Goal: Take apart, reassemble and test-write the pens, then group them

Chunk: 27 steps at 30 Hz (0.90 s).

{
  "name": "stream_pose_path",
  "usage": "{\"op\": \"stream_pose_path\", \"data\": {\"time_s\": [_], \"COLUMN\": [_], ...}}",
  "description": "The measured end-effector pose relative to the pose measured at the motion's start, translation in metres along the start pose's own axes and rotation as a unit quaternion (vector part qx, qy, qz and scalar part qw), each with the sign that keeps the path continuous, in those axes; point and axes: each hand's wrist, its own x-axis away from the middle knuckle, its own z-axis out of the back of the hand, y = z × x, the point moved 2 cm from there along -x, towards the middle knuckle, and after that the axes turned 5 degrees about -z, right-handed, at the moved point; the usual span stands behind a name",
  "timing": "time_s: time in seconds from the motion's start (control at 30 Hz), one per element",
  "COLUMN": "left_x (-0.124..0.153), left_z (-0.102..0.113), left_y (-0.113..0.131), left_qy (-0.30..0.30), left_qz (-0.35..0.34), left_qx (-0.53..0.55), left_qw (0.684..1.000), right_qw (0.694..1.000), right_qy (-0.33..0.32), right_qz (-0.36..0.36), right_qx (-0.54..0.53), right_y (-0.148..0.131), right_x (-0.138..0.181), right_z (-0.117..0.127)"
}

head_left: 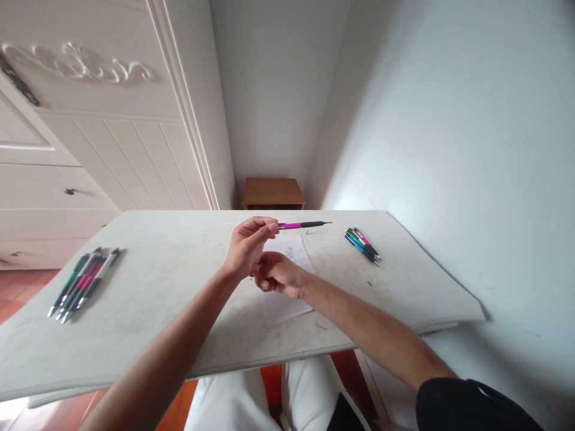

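Head view: the left hand [249,242] is raised over the middle of the table [179,245], its thumb and fingers pinched together on the rear end of a purple pen [293,226]. This pen lies nearly level, its black grip and thin, dark tip pointing to the right, above the far part of a sheet of paper [287,308]. Just below, the right hand [284,275] has its fingers curled inward, close against the heel of the left; whether those fingers enclose anything cannot be told. The paper lies beneath both hands and carries scribbled marks near its far end.

To the right, well apart from the hands, a small cluster of pens [363,246] with blue, green and pink barrels rests on the tabletop, tips slanting toward the near right. Near the left edge lies another bunch of pens [85,284], slightly blurred, in green, white and magenta with black parts, their silvery ends toward the person. Beyond the table's far edge stands a low brown wooden piece of furniture [274,190]; a pale cabinet [121,155] rises on the left.
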Motion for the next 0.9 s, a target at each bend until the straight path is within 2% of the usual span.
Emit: {"op": "stream_pose_path", "data": {"time_s": [0.2, 0.37, 0.57, 0.73, 0.9], "left_x": [-0.002, -0.002, 0.000, -0.002, -0.008], "left_z": [0.010, 0.008, 0.000, 0.001, 0.015], "left_y": [-0.001, 0.000, 0.000, 0.000, 0.004], "left_qy": [0.001, 0.012, -0.002, -0.007, 0.031], "left_qz": [-0.006, -0.014, -0.004, -0.004, -0.031], "left_qx": [-0.026, -0.031, -0.016, -0.017, -0.040], "left_qw": [1.000, 0.999, 1.000, 1.000, 0.998], "right_qw": [0.998, 0.996, 0.997, 0.997, 0.999], "right_qy": [-0.035, -0.030, -0.015, -0.050, 0.005], "right_qz": [-0.049, -0.031, -0.013, -0.051, -0.022], "right_qx": [-0.013, -0.077, -0.072, -0.042, -0.046], "right_y": [-0.002, 0.004, 0.009, 0.003, -0.006], "right_x": [0.004, 0.000, -0.003, 0.002, 0.004], "right_z": [-0.001, -0.007, -0.005, -0.005, 0.005]}}
